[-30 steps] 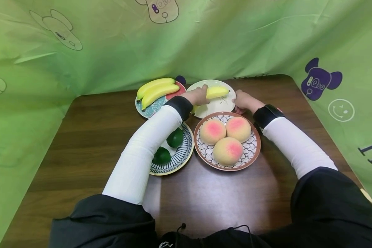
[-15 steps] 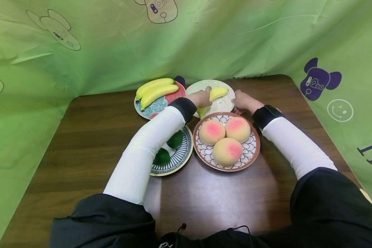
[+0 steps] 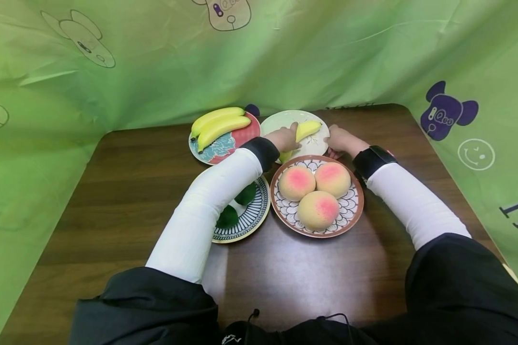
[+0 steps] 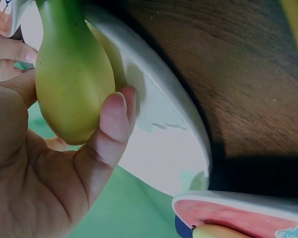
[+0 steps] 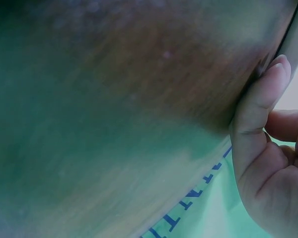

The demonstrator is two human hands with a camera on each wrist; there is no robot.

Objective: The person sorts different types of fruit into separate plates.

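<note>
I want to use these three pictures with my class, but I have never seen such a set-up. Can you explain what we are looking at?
A person wears three cameras: one on the head looking down, one on each wrist. The head view shows a dark wooden table with four plates. The left hand grips a single yellow banana over the white plate; the left wrist view shows that grip close up. The right hand rests at that plate's edge. The other plates hold two yellow bananas, three pink-blushed peaches and dark green fruits.
</note>
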